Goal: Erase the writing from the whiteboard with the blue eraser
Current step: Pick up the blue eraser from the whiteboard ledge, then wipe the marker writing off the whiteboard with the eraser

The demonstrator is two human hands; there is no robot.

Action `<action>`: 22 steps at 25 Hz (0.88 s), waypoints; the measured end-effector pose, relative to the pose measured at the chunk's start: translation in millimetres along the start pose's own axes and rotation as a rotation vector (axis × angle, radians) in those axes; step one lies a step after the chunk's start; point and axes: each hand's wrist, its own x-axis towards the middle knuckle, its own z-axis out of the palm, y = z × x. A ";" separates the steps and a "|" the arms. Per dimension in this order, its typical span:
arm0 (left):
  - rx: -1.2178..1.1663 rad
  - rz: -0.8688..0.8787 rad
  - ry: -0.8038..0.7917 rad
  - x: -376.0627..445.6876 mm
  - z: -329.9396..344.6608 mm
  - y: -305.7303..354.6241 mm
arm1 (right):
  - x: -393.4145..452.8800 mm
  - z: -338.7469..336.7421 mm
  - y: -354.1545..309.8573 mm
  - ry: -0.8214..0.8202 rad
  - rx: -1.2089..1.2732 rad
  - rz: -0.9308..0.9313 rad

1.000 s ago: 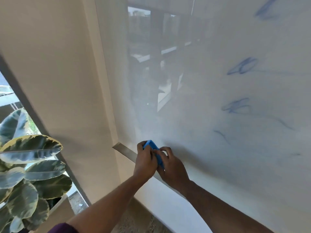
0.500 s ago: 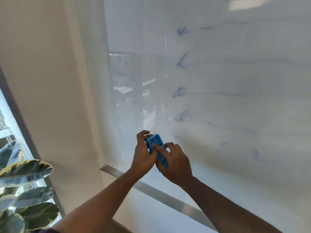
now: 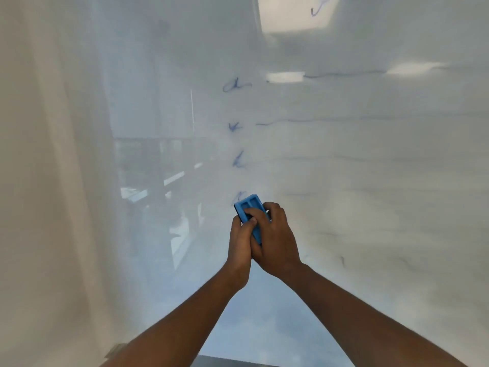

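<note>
Nearest, the left hand (image 3: 239,243) and right hand (image 3: 275,241) together gripped a blue rectangular plastic eraser (image 3: 250,211), pressed against the glossy whiteboard (image 3: 370,207). Farther up, blue marker writing (image 3: 235,126) remained; uneven pressure would likely leave smears.

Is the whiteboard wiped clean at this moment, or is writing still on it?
Not clean. Blue marks remain on the whiteboard above the blue eraser, which both hands hold against it.
</note>
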 end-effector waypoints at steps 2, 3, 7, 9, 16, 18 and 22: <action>-0.044 0.027 -0.081 4.8 10.0 17.4 | 14.9 -14.4 -9.0 0.047 0.003 0.003; -0.053 0.053 -0.122 7.8 14.8 25.0 | 21.6 -21.9 -11.5 0.069 0.033 0.018; -0.005 0.084 -0.203 19.7 37.8 54.1 | 45.7 -58.3 -9.8 0.109 0.149 0.168; -0.011 0.091 -0.177 28.3 49.7 68.8 | 56.5 -72.5 -7.9 0.115 0.082 0.092; 0.125 0.225 -0.145 42.4 100.1 91.1 | 94.2 -106.2 16.6 0.204 0.006 0.025; 0.264 0.269 -0.156 45.7 111.3 91.3 | 101.9 -113.0 32.6 0.228 0.061 0.048; 0.546 0.492 -0.105 61.5 113.8 94.2 | 133.1 -134.4 64.3 0.320 0.046 0.070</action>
